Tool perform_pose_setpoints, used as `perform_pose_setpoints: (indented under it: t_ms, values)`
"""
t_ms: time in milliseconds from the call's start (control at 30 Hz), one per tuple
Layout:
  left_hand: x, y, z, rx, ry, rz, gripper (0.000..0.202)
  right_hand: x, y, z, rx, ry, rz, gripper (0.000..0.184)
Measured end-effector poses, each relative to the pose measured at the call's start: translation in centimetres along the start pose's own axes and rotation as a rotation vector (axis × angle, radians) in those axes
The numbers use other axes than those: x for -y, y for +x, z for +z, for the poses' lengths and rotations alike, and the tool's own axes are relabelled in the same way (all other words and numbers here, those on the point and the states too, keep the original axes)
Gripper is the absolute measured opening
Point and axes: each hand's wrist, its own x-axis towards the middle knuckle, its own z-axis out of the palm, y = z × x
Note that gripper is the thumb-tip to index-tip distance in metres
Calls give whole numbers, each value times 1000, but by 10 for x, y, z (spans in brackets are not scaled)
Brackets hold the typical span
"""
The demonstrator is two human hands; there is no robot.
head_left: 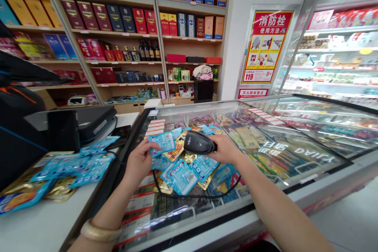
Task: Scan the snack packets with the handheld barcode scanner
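Note:
My left hand (141,157) pinches a light blue snack packet (162,143) by its left end, above the freezer lid. In my right hand (225,149) is a black barcode scanner (198,142), its head pointing left toward that packet. Below both hands, a heap of blue packets (181,177) and gold packets (163,186) lies on the glass. The scanner's black cable (195,196) loops across the front of the heap. More blue packets (88,167) lie on the white counter at the left, partly over gold ones.
The glass-topped freezer (295,165) stretches off to the right. On the white counter (44,226) stand a dark phone-like screen (63,130) and a black machine (96,124). Someone in dark clothing (17,138) is at the far left. Shelves of boxes (118,17) line the back wall.

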Motion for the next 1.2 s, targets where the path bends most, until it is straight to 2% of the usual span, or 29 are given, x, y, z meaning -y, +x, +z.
perform_pose_setpoints:
  t_ms: [333, 1000, 1200]
  values:
    - [-9, -2, 1, 147, 3, 84, 29, 6, 0, -2, 75, -59, 6, 22]
    - [-12, -5, 2, 148, 4, 91, 30, 6, 0, 1, 77, -72, 21, 20]
    - [-5, -5, 5, 154, -17, 61, 30, 2, 1, 0, 16, -54, 33, 24]
